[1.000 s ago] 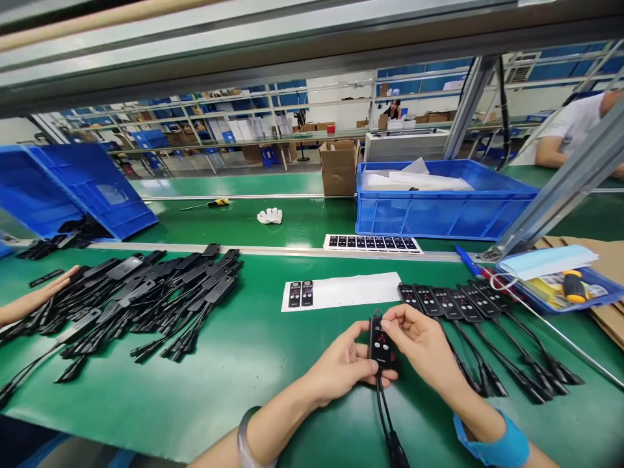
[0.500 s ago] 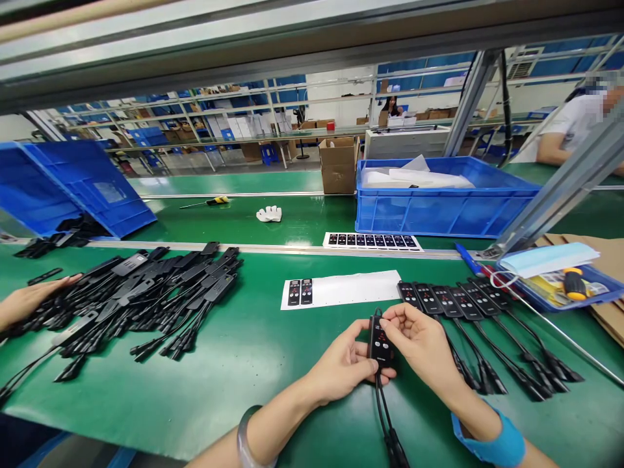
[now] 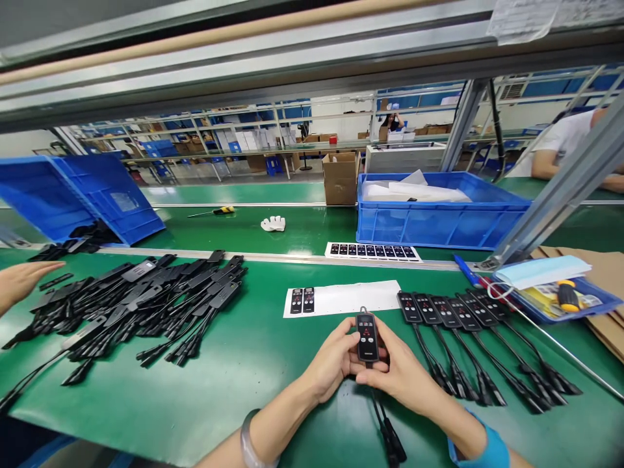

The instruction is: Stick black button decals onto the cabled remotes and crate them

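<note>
Between my hands is a black wired controller [image 3: 367,339] with a hanging loop on top, a label with red and white marks on its front, and cables hanging down. My left hand [image 3: 336,354] grips its left side, thumb on the edge. My right hand [image 3: 397,364] closes on its right side and lower end. Just beyond lies a white label sheet [image 3: 351,299] with two black labels [image 3: 303,300] at its left end. To the right, several labelled controllers [image 3: 441,312] lie in a row, cables toward me.
A heap of black controllers [image 3: 146,299] covers the left, with another person's hand [image 3: 24,283] beside it. Behind are a full label sheet [image 3: 373,251], a blue crate [image 3: 439,221], a white glove [image 3: 273,223] and a screwdriver [image 3: 214,211]. A metal post [image 3: 550,175] slants at right.
My right hand has moved from the controller's top down to its lower right side. The other person's hand at left has lifted off the heap. The view has tilted up slightly.
</note>
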The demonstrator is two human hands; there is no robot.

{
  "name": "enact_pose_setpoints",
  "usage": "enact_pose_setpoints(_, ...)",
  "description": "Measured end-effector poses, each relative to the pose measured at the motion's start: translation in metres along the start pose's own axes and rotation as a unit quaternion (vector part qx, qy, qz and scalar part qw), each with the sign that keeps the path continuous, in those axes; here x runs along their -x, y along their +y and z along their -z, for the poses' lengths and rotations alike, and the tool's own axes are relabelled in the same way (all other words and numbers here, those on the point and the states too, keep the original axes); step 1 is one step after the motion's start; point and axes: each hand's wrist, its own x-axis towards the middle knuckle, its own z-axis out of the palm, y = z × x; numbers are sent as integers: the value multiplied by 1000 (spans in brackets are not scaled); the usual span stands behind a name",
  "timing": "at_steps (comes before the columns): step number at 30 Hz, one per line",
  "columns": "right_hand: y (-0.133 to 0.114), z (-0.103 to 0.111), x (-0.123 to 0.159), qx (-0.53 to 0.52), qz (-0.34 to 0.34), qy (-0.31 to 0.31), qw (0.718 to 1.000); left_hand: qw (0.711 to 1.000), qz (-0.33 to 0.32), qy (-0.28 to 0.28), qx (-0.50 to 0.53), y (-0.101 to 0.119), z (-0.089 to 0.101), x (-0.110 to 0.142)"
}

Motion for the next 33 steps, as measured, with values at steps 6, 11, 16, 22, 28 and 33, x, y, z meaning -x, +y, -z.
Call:
enact_pose_setpoints(6,5,1,-5,32,21,52,998,995,-35,10,-95,-8,-1,-2)
enact_pose_setpoints(11,5,-6,-3,115,38,83,989,995,-55,28,-84,-12,-2,-6)
enact_pose_setpoints(16,3,0,-9,261,112,108,953,982,-94,1,-163,-5,6,-4)
enact_pose_setpoints(22,-8,52,-29,550,-13,153,821,795,-204,74,-566,6,27,1)
enact_pose_setpoints(28,-30,39,-73,558,15,58,828,723,-122,67,-677,-2,32,-11)
enact_pose_setpoints(33,-26,-30,-131,456,81,-26,886,700,-147,68,-695,-2,30,-10)
